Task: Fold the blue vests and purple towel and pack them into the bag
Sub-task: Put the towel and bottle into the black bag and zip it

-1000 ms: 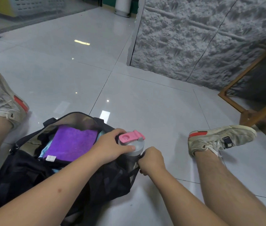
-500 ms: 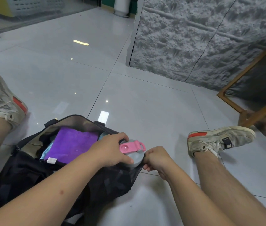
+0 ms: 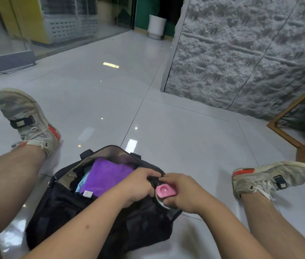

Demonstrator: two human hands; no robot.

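Nearby, shoes flanking bag.

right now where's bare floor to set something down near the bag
Bare tile lies beyond the bag toward the stone wall, and between the bag and the right shoe. It is crowded at the bag's mouth: both hands, the bottle, the purple towel.

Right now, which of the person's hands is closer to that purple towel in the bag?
Left. The left hand lies at the purple towel's right edge, over the bag; the right hand sits farther right, holding the pink-lidded bottle.
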